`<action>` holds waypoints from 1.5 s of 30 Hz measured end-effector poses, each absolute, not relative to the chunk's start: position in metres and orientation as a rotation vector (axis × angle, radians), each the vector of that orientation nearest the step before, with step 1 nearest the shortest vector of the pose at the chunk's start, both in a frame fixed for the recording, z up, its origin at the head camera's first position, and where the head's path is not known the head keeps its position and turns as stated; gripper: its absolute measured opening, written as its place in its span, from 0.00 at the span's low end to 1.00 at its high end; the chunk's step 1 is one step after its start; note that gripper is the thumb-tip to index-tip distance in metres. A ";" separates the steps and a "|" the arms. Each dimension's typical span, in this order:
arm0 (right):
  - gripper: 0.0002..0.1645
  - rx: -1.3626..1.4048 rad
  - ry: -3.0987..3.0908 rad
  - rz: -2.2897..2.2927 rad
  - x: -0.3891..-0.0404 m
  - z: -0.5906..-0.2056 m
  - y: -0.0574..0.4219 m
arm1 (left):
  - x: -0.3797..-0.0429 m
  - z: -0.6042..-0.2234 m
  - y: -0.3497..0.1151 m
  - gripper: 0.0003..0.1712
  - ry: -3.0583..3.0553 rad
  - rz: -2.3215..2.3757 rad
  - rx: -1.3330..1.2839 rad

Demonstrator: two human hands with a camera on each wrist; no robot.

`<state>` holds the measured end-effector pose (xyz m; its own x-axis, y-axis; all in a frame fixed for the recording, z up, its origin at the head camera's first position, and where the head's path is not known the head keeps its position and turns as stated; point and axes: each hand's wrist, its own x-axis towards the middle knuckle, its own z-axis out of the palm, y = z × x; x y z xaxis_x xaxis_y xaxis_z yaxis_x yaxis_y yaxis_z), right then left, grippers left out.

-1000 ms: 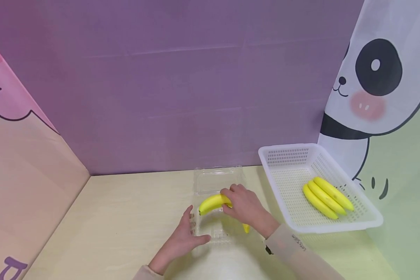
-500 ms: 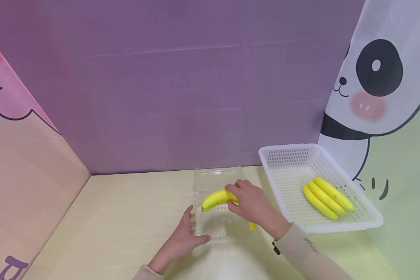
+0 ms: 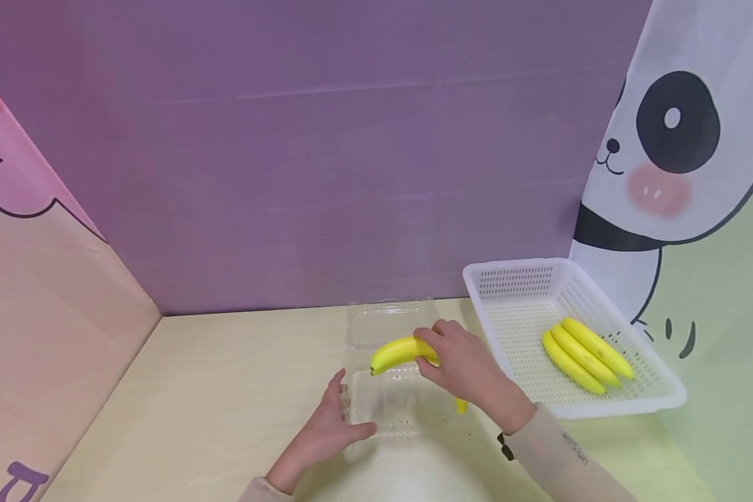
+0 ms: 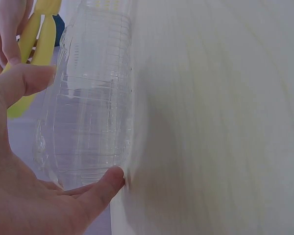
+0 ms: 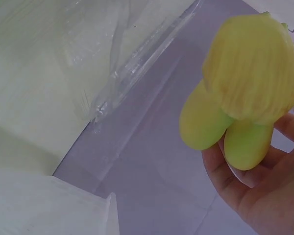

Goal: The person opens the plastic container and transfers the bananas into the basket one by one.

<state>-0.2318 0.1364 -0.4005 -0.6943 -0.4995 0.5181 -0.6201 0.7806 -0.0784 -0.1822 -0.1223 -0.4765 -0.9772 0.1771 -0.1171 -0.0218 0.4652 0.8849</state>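
My right hand [image 3: 461, 366] grips a bunch of bananas [image 3: 401, 353] above a clear plastic clamshell container [image 3: 383, 404]. In the right wrist view the bunch [image 5: 250, 68] shows its joined crown and rounded tips, with fingers curled beneath it. One yellow tip pokes out below the hand in the head view. My left hand [image 3: 329, 422] holds the container's near left corner, thumb at the front rim and fingers along the left side. The left wrist view shows the container's clear wall [image 4: 88, 103] between thumb and fingers. Its lid [image 3: 392, 324] lies folded back toward the wall.
To the right stands a white perforated basket [image 3: 511, 348] with a bunch of bananas [image 3: 586, 355] in it. A purple backdrop [image 3: 301, 174] rises along the table's [image 3: 226, 390] far edge. Printed panels flank both sides, a panda [image 3: 678, 139] on the right one.
My right hand has moved to the right and slightly away from me with the bananas, uncovering more of the container. The left hand has stayed at the corner.
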 end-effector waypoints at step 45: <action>0.20 0.570 -2.632 0.326 -0.233 -0.380 0.216 | -0.183 -0.480 -0.124 0.69 2.506 1.544 0.181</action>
